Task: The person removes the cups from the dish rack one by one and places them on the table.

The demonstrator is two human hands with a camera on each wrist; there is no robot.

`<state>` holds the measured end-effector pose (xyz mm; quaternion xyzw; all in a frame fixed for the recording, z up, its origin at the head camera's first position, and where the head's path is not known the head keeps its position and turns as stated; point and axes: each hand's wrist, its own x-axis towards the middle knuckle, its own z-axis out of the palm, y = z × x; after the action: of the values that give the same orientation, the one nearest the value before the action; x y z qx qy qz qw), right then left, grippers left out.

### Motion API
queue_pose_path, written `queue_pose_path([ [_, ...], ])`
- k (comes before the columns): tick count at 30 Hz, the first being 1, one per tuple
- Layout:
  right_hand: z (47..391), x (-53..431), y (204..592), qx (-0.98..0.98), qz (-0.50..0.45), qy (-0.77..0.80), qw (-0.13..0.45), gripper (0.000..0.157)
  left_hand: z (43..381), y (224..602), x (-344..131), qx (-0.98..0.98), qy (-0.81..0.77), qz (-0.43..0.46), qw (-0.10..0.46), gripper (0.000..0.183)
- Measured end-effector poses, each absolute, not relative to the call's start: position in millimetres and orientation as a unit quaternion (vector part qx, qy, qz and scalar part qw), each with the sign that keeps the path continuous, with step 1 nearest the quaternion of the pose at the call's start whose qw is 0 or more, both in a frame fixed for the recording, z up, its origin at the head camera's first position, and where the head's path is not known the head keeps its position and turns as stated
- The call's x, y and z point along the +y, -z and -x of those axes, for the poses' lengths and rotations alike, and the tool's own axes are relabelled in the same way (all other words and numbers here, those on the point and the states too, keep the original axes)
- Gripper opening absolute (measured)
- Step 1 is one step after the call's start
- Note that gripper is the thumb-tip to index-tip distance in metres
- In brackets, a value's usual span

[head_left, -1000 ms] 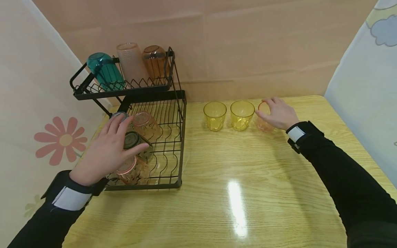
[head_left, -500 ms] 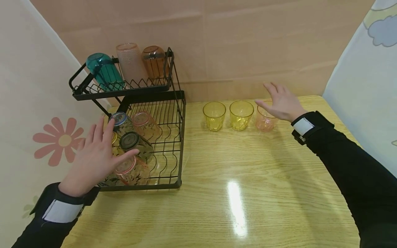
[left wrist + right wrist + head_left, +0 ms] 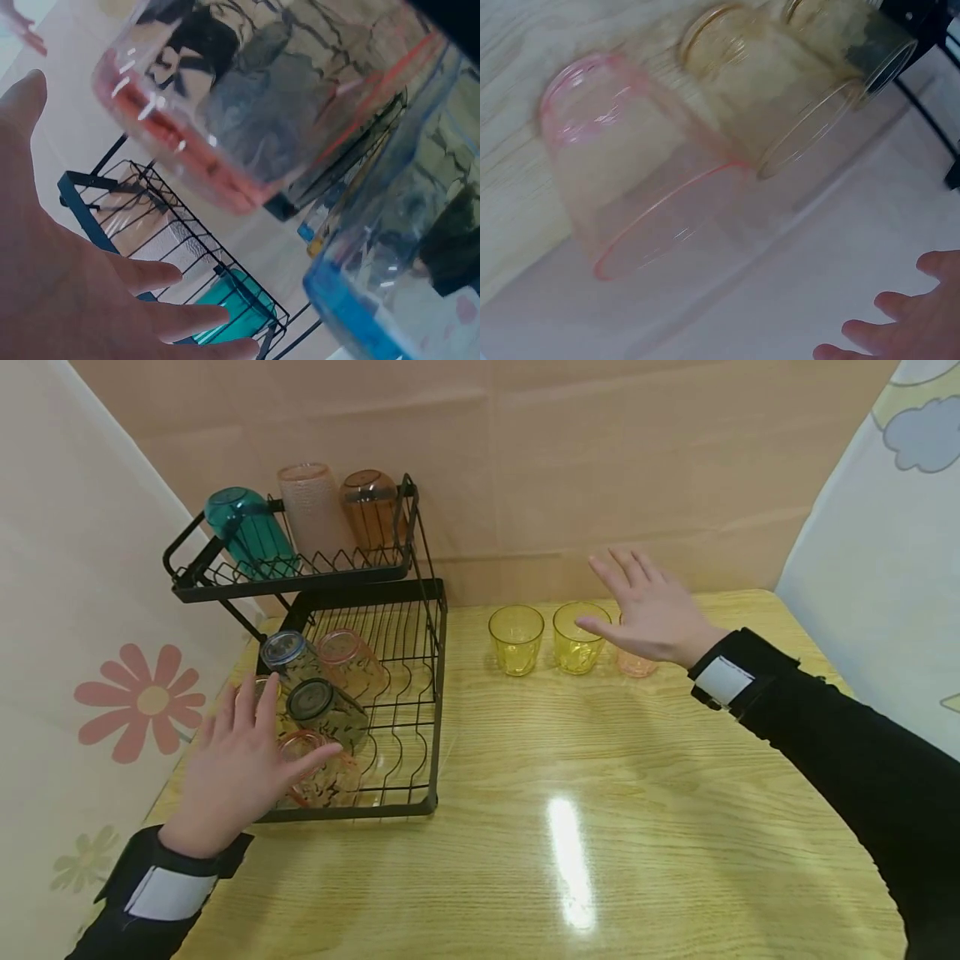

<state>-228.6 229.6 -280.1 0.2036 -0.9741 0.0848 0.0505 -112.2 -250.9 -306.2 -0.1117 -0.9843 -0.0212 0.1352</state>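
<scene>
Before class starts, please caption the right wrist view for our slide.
An open right hand near a pink cup and two yellow cups, all upright.

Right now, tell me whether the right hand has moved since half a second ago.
Yes: in the head view, the right hand has shifted left. It was just right of the rightmost yellow cup; now it partly covers that cup.
</scene>
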Motion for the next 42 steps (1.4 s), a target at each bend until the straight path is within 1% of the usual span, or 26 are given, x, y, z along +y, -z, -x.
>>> queue_pose_path([
  [4,219,213,279,-0.971,-0.224,-0.065,0.048,0.087,112,315,-249,-0.977,0.022,0.133,0.165,0.116],
  [6,215,205,281,-0.969,-0.233,-0.063,0.050,0.086,111,319,-247,-0.973,0.031,0.144,0.178,0.113],
  [12,205,185,288,-0.963,-0.258,-0.065,0.050,0.086,109,331,-244,-0.966,0.051,0.160,0.195,0.103],
  [17,200,172,295,-0.958,-0.275,-0.061,0.048,0.086,108,338,-245,-0.963,0.060,0.165,0.206,0.101],
  [24,195,158,302,-0.952,-0.294,-0.072,0.039,0.086,107,342,-243,-0.964,0.064,0.154,0.206,0.101],
  [26,194,154,303,-0.950,-0.300,-0.076,0.037,0.086,107,343,-241,-0.966,0.068,0.151,0.200,0.095],
  [30,193,145,305,-0.947,-0.311,-0.079,0.036,0.084,105,346,-236,-0.971,0.076,0.144,0.177,0.073],
  [33,191,139,306,-0.945,-0.317,-0.076,0.037,0.084,106,348,-234,-0.973,0.074,0.139,0.169,0.060],
  [42,186,118,307,-0.941,-0.330,-0.069,0.022,0.084,110,346,-236,-0.976,0.066,0.140,0.155,0.052],
])
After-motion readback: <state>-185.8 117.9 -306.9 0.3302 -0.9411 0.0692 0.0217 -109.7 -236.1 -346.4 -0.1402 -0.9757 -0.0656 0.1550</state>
